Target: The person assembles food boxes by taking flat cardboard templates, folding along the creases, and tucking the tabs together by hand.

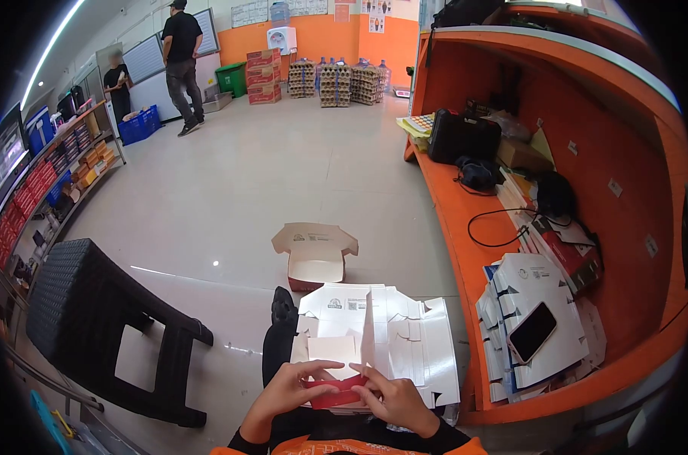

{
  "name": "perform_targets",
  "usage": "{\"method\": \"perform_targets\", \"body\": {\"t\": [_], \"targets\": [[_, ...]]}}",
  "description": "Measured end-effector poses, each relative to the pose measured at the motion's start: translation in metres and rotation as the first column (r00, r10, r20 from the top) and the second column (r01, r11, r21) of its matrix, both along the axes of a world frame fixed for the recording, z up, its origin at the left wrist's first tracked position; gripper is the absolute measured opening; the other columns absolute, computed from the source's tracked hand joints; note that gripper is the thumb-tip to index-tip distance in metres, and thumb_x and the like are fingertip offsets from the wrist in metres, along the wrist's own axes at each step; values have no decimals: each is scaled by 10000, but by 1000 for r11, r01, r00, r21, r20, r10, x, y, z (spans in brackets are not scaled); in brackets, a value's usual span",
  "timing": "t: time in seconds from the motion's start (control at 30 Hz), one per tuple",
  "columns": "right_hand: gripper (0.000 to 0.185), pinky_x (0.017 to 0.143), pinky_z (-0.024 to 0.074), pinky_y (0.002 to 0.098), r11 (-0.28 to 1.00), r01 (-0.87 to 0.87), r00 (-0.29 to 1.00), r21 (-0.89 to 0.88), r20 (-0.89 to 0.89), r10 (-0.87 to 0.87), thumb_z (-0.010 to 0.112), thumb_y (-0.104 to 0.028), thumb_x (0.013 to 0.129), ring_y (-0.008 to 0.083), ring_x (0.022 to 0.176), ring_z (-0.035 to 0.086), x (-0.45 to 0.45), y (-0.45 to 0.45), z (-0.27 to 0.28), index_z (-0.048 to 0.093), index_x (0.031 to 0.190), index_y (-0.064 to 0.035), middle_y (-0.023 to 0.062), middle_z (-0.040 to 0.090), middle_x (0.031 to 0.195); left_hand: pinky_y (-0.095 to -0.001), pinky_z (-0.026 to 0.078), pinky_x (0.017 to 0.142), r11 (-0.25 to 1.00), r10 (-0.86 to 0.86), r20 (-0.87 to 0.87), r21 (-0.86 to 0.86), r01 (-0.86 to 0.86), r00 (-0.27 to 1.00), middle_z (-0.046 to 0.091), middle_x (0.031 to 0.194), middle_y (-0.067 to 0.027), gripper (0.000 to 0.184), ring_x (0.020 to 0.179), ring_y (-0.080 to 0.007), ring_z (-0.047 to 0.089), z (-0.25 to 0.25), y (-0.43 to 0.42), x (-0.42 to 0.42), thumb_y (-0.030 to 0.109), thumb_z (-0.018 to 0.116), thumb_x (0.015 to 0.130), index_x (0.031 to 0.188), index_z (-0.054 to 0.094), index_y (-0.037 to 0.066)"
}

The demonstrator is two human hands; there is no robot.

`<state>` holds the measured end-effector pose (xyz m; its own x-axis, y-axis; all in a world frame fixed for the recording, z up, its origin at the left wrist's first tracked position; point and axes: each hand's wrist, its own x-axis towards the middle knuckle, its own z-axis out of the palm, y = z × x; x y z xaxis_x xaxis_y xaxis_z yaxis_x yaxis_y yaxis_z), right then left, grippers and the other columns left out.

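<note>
My left hand point(289, 390) and my right hand point(395, 396) are close together over my lap. Fingers and thumbs of both pinch the red edge of a cardboard box point(335, 394), partly folded, with a white inside and one panel standing up. Under and beyond it lie flat white box blanks point(424, 341) with printed marks and cut flaps. Past these, on the floor, stands an open cardboard box point(316, 271), its lid raised and its inside pale.
A black stool point(94, 311) stands at the left. On the right, an orange shelf point(454, 227) holds a phone point(533, 332) on stacked blanks, a black case point(464, 136) and cables. Two people stand at the back left, near a blue crate point(139, 126). Egg trays point(335, 85) are stacked farther back.
</note>
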<state>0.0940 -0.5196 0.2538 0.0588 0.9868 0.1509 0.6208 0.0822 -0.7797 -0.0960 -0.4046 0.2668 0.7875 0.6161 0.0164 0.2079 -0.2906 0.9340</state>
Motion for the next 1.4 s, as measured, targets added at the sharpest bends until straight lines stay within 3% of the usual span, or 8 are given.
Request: {"method": "perform_targets", "body": {"t": [0.33, 0.53, 0.67, 0.77, 0.87, 0.97, 1.2, 1.4], "targets": [[208, 485, 485, 370, 997, -1, 998, 73, -55, 5, 598, -263, 874, 308, 525, 616, -5, 3, -12, 647, 992, -98, 142, 597, 591, -203, 488, 557, 1000, -8, 9, 21, 7, 1000, 699, 824, -53, 373, 669, -66, 612, -4, -3, 3, 65, 692, 796, 1160, 614, 79], [502, 527, 502, 346, 999, -47, 915, 11, 401, 38, 635, -372, 830, 284, 581, 631, -19, -8, 8, 508, 1187, -43, 140, 614, 690, -283, 497, 724, 1000, 22, 4, -13, -22, 1000, 664, 939, -121, 425, 825, -190, 628, 4, -16, 10, 129, 687, 803, 1212, 574, 100], [414, 518, 480, 374, 974, 19, 925, 226, 366, -103, 722, -285, 756, 325, 619, 616, -11, -2, -10, 560, 1052, -45, 156, 609, 706, -384, 320, 993, 749, 322, 208, 541, -383, 924, 448, 1277, -166, 630, 1195, -312, 405, -13, -5, 10, 182, 677, 790, 1336, 398, 36], [392, 515, 476, 364, 952, 8, 936, 304, 332, -114, 732, -310, 741, 300, 596, 609, -2, -1, -16, 567, 981, -48, 117, 586, 649, -412, 246, 1057, 696, 704, 275, -82, -714, 655, 236, 1390, -190, 750, 1293, -318, 259, -72, 21, 0, 302, 593, 869, 1422, 166, 28], [361, 519, 473, 354, 967, -46, 966, 250, 257, -20, 733, -291, 740, 287, 625, 614, 6, -2, -12, 575, 958, -50, 111, 589, 675, -479, 299, 1018, 520, 785, 220, -741, -425, 579, 249, 1414, -152, 791, 1284, -290, 329, -77, 34, -16, 389, 520, 908, 1437, 13, 89], [308, 533, 477, 364, 947, -89, 979, 308, 203, 26, 712, -219, 756, 307, 625, 614, 10, 1, -13, 582, 977, -47, 133, 604, 698, -500, 313, 1008, 557, 696, 249, -779, -287, 674, 280, 1413, -135, 781, 1234, -265, 397, -77, 40, -28, 340, 542, 896, 1422, 17, 102], [277, 525, 457, 388, 991, 134, 962, 15, 238, -134, 641, -174, 819, 343, 563, 579, 15, -1, -33, 576, 1045, -28, 158, 577, 611, -417, 402, 977, 738, 663, 429, -509, -443, 614, 375, 1296, -104, 789, 1207, -242, 423, -71, 29, -26, 59, 636, 788, 1404, 142, 84], [555, 650, 507, 279, 998, -7, 806, 63, -590, 43, 609, -411, 864, 187, 727, 651, 9, 16, -19, 468, 1209, -1, 123, 624, 833, -412, 347, 1016, 922, 203, 484, 199, -333, 851, 409, 1190, -138, 810, 1263, -302, 366, -40, -17, 8, -8, 656, 707, 1387, 222, 70]]}}
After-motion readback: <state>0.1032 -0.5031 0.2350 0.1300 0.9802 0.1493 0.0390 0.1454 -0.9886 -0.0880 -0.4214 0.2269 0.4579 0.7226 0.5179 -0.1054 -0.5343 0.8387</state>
